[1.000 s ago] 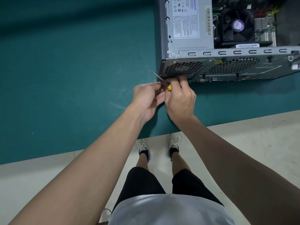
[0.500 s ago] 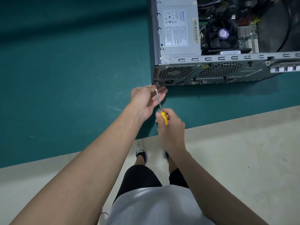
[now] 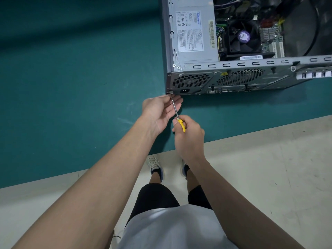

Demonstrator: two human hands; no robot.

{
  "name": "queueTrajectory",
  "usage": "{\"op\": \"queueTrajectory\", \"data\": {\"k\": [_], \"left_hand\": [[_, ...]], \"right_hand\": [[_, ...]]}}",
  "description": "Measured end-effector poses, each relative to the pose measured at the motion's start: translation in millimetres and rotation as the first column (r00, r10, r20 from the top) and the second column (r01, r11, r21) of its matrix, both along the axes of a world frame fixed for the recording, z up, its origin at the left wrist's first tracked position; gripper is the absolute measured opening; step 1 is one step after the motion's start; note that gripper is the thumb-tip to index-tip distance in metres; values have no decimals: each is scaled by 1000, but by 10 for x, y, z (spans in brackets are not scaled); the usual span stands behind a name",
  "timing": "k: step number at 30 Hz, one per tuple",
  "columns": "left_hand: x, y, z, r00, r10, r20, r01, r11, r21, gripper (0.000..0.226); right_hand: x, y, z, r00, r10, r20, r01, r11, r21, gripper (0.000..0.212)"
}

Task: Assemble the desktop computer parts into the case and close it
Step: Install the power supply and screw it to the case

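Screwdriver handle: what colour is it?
Yellow; the head view shows the screwdriver handle in the right hand.

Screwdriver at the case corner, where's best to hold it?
By the yellow handle, from the near end, as the right hand does: it is the thick part, and the thin shaft slants away to the case. The left hand steadies the shaft near the tip.
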State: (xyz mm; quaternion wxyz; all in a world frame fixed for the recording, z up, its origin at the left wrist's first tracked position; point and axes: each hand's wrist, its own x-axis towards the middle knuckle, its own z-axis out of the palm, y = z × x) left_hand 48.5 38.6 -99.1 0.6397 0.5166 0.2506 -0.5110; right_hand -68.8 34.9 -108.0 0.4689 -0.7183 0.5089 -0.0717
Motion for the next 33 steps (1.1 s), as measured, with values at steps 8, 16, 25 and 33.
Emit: {"op": "queueTrajectory", "data": {"k": [8, 16, 25, 33], "left_hand": [[6, -2, -6, 1000, 5, 3, -5, 1000, 11, 18], [5, -3, -13, 1000, -1, 8, 1, 1000, 23, 17], [11, -7, 17, 1000, 14, -2, -14, 1000, 18, 18], [13, -3, 26, 1000, 16, -6, -16, 1000, 22, 17]], "right_hand": [[0, 14, 7, 999, -33, 26, 33, 999, 8, 15], [9, 15, -14, 1000, -14, 15, 14, 999, -45, 16], [32, 23, -5, 997, -53, 61, 52, 999, 17, 13], [33, 45, -25, 1000, 16, 2, -16, 985, -170, 20]]}}
